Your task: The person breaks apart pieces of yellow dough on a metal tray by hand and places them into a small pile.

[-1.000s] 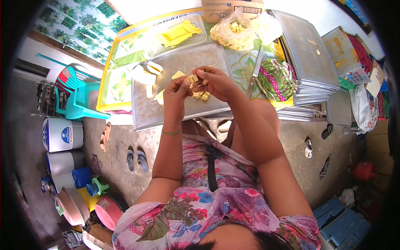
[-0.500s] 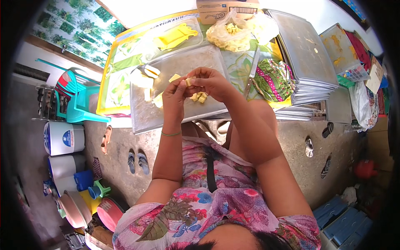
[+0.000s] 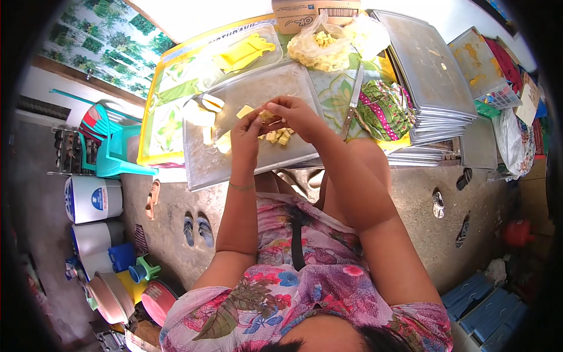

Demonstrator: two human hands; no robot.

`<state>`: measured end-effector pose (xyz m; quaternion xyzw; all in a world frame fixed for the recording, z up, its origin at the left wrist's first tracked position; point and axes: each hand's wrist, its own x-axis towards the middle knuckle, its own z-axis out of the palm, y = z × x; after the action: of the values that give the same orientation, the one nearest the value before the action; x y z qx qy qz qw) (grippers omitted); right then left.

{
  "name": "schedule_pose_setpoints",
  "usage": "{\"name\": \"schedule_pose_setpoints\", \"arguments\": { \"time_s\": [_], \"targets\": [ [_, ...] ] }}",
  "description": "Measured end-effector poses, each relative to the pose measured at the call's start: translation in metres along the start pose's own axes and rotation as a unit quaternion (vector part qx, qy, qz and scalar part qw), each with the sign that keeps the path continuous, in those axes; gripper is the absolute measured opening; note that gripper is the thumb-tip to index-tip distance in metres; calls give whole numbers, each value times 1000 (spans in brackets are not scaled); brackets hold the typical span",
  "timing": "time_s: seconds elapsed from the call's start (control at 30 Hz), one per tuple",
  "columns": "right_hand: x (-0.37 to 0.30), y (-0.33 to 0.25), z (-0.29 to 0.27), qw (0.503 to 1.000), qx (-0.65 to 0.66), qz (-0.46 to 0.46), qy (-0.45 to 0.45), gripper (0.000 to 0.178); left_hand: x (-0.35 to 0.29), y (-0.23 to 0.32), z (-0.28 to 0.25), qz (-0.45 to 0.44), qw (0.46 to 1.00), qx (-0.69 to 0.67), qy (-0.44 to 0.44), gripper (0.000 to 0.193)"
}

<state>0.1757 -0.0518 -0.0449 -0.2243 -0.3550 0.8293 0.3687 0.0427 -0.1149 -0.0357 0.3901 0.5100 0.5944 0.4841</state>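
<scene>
Both hands meet above the metal tray (image 3: pixel 205 167), which lies on the bench (image 3: pixel 161 126) at 12 o'clock from the person. The left hand (image 3: pixel 246 138) and the right hand (image 3: pixel 293 114) are each pinched narrow on one small yellow piece (image 3: pixel 267 115), held between the fingertips of both hands, clear of the tray surface. A separate pale yellow wedge (image 3: pixel 244 111) lies on the tray just beside the left fingertips, at 9 o'clock from the held piece. A cluster of cut yellow cubes (image 3: pixel 280 136) rests on the tray directly under the hands, at 6 o'clock from the held piece. A knife (image 3: pixel 353 100) lies at 3 o'clock, near the right hand, beside a striped cloth (image 3: pixel 384 108). A plastic bag of yellow pieces (image 3: pixel 319 44) sits at 1 o'clock. Stacked metal trays (image 3: pixel 428 76) stand well apart, at 3 o'clock.
</scene>
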Motion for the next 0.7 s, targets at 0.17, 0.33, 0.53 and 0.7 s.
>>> {"name": "schedule_pose_setpoints", "arguments": {
  "time_s": [0.17,0.33,0.53,0.7],
  "targets": [
    [9,19,-8,856,-502,-108,64,15,15,-46,-19,48,972,229,0,32],
    [13,33,-14,802,-561,-180,96,17,22,-50,-24,188,893,405,48,28],
    [16,32,-21,786,-574,-189,128,19,67,-50,-61,193,809,548,90,26],
    [15,25,-24,789,-568,-173,160,19,88,-58,-77,58,793,606,19,40]
  ]
}}
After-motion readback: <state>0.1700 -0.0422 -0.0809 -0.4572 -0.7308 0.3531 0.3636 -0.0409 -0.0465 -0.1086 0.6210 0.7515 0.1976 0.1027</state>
